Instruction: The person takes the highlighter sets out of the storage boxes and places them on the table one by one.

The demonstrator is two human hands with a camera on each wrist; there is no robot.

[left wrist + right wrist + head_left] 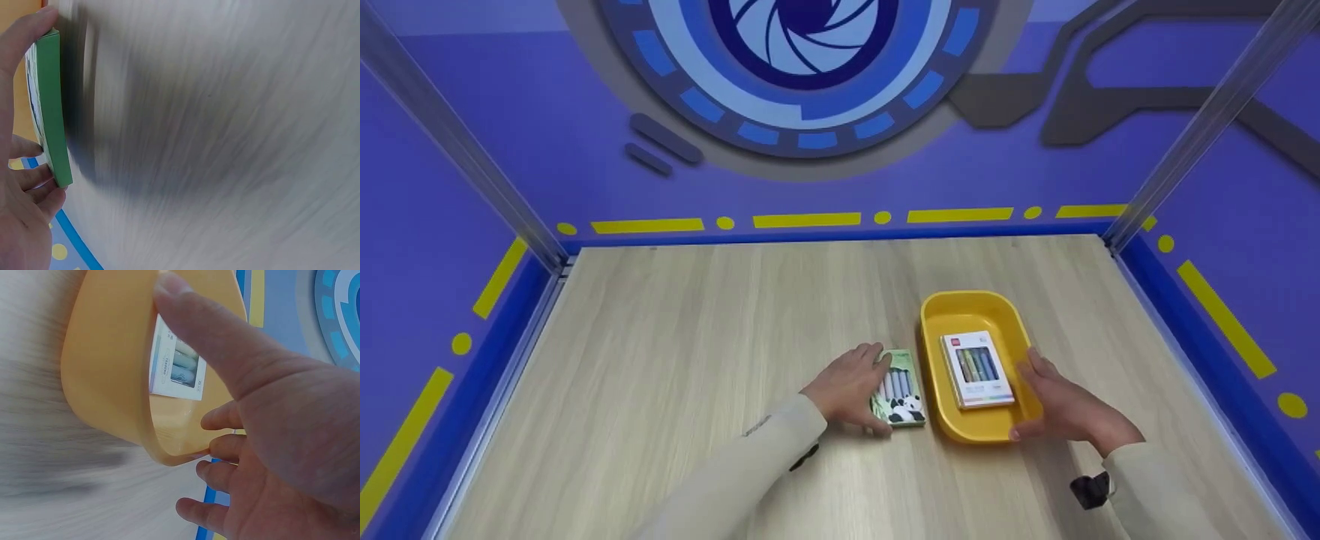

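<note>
A green box printed with pandas (898,397), with pale crayon-like sticks on its front, lies face up just left of a yellow plastic basin (960,431). My left hand (851,384) grips it across its length. In the left wrist view the thumb is at one end of the green box (50,107) and the fingers at the other. My right hand (1069,409) holds the basin at its right side, thumb (191,309) on the rim and fingers spread along the wall. Inside the basin lies a white box (982,390) with a window showing coloured sticks.
The wood-grain tabletop (697,337) carries the basin and both boxes. Blue-purple panels (840,191) with yellow marks close in the back and both sides. Metal posts (1200,127) stand at the back corners.
</note>
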